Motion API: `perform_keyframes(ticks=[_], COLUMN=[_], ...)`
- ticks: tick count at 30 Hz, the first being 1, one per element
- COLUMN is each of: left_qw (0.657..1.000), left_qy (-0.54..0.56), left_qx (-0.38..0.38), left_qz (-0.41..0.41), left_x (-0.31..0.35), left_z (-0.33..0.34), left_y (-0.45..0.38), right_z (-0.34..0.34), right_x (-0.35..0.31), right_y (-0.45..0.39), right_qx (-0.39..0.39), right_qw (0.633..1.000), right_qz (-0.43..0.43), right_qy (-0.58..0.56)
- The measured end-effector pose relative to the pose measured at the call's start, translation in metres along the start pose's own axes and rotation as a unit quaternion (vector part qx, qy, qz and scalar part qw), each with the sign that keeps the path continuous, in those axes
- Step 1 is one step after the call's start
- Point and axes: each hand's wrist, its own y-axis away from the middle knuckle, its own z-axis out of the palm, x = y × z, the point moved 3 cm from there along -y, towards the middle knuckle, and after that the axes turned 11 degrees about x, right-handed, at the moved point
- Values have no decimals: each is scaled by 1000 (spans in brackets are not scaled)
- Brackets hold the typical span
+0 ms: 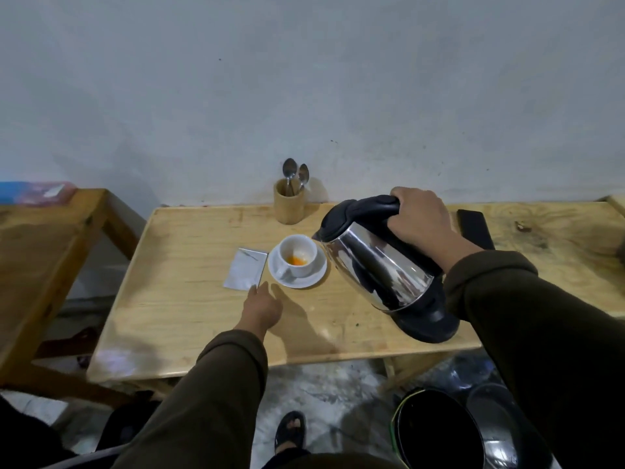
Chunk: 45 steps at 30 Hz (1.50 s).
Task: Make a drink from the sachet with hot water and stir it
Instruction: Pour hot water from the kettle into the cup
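A white cup (299,254) stands on a white saucer (297,280) near the middle of the wooden table (189,319), with orange powder at its bottom. My right hand (421,220) grips the black handle of a steel kettle (378,265), which is tilted in the air with its spout just right of the cup's rim. No water stream is visible. A silver sachet (244,273) lies flat left of the saucer. My left hand (262,308) rests on the table just in front of the sachet and saucer, fingers loose, holding nothing.
A wooden holder (288,204) with two spoons (295,176) stands at the back by the wall. A black flat object (475,228) lies behind my right hand. Another wooden table (40,258) sits to the left. Dark bins (439,431) stand on the floor at the right.
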Motion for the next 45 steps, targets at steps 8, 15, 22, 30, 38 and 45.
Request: perform_keyframes(ticks=[8,15,22,30,38,45], left_qw=[1000,999,998,998,1000,1000], left_qy=[11,26,46,46,22,20], left_qx=[-22,5,-10,-14,-17,-12], left_qz=[9,-35,-50,-37,-9,-17], left_x=[9,10,10,9,9,8], left_z=[8,8,11,14,15,17], left_y=[-19,-41,-44,-52,-54,-57], right_z=[17,26,30,29,27,26], right_x=[-23,-38,-49,-59,-61,-62], right_y=[-20,-23,-25,-30,-31,-30], right_qx=[-55,-83,-95,-98,-96,-100], right_qw=[997,993,989,987,988,986], right_qz=[-13,-9,-24,-39,-31,-25], right_qy=[54,82,113,124,118,133])
